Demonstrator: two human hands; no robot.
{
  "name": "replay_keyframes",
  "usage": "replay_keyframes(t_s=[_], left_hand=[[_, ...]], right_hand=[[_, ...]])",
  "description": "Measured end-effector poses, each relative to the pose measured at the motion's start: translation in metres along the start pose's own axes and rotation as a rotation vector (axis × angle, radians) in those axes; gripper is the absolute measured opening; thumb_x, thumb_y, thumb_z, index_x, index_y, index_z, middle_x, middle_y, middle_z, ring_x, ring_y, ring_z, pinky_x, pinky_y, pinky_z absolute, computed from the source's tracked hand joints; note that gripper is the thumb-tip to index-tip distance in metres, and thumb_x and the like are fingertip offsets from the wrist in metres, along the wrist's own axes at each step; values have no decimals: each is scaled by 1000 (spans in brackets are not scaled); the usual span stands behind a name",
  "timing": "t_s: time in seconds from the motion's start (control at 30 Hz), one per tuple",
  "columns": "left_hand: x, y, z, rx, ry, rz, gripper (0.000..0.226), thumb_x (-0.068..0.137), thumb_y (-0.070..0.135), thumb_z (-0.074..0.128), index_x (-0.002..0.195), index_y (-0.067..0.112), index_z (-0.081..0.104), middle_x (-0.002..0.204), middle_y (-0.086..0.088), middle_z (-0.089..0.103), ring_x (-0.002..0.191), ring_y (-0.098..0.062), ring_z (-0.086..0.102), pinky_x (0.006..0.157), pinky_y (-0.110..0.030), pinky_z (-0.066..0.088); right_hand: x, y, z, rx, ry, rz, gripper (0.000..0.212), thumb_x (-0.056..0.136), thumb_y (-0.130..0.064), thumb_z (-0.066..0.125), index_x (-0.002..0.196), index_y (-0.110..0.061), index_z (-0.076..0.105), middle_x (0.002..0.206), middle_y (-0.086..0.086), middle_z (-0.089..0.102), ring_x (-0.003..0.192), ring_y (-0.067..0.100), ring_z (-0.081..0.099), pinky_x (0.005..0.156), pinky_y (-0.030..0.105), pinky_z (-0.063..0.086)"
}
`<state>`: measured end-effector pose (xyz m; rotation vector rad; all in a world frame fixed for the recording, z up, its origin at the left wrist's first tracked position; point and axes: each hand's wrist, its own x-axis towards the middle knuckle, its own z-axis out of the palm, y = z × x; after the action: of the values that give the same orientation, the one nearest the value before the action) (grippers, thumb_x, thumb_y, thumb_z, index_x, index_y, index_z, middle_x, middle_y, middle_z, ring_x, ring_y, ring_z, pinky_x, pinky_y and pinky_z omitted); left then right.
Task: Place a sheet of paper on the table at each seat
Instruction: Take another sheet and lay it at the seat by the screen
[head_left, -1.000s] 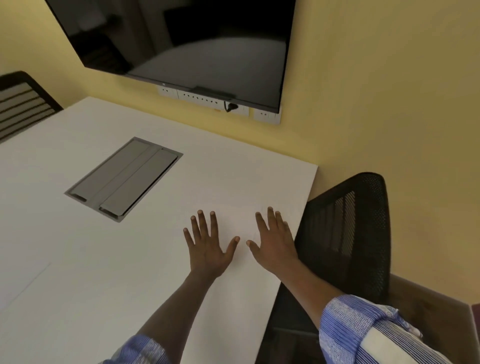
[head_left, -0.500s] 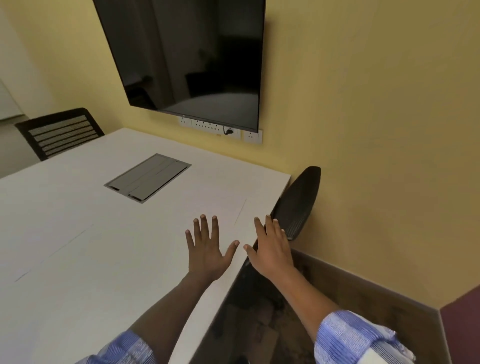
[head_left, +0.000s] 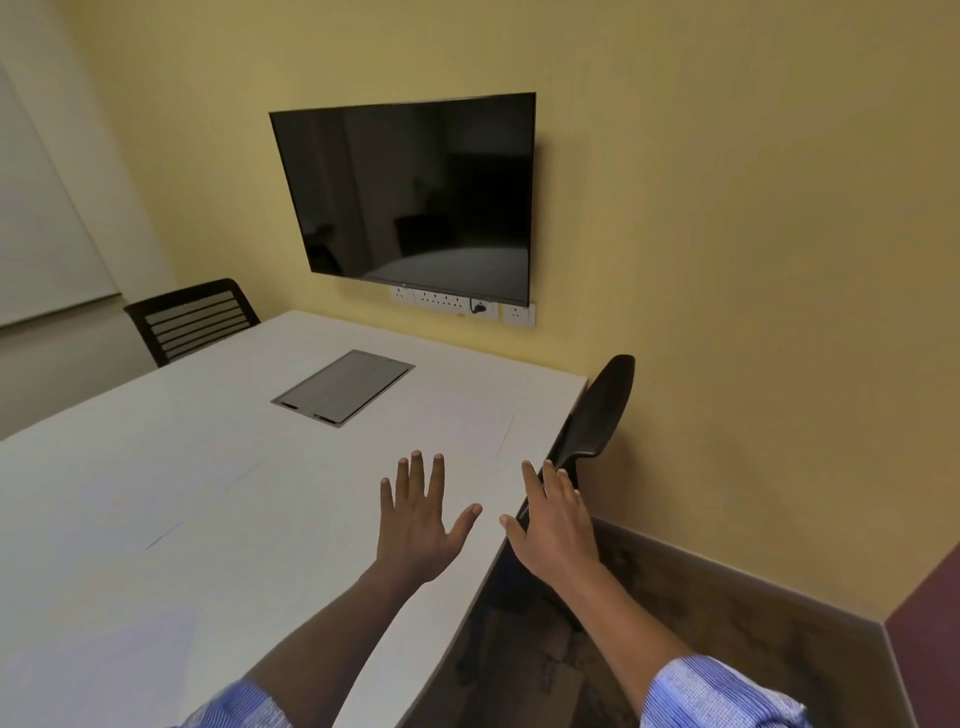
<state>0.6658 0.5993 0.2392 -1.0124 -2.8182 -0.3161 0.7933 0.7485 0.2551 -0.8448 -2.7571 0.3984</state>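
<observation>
A white sheet of paper (head_left: 467, 441) lies flat on the white table (head_left: 156, 493) by the right edge, in front of a black mesh chair (head_left: 597, 415); it is barely distinct from the tabletop. Faint edges of another sheet (head_left: 208, 509) show further left. My left hand (head_left: 418, 519) hovers over the table with fingers spread, holding nothing. My right hand (head_left: 556, 525) is open too, over the table's right edge just short of the chair back.
A grey cable hatch (head_left: 343, 387) is set into the table's middle. A second black chair (head_left: 192, 317) stands at the far left side. A dark wall screen (head_left: 410, 197) with sockets (head_left: 462, 304) below hangs on the yellow wall. Patterned floor lies at right.
My view has pulled back and lifted, showing the whole screen. Both hands have come off the sheet and drawn back toward me; the right one now hangs over the table edge.
</observation>
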Motion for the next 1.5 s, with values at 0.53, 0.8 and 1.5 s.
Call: replay_keyframes(t_s=[0.53,0.8,1.5], left_hand=[[-153,-182,-71,-134,43,135,101,83,86,6,163,25,1,171,-12,2,158,-33,0,126,-55,7],[-234,-244,-118,-140,74,138,99,84,84,6,163,24,-1,171,-12,2,158,-33,0,126,-55,6],[-389,-475,-220,-153,124,73,91,91,80,14,162,25,-3,172,-9,2,158,-30,-2,127,-52,4]], right_hand=[[-170,-205,32,-15,86,97,83,96,-61,46,160,-30,5,170,5,4,156,30,4,124,47,13],[-250,-291,17,-4,131,84,82,95,-62,46,159,-31,5,170,4,4,156,30,4,124,47,14],[-392,-536,36,64,183,18,82,97,-56,48,160,-28,5,169,5,6,156,28,3,124,44,14]])
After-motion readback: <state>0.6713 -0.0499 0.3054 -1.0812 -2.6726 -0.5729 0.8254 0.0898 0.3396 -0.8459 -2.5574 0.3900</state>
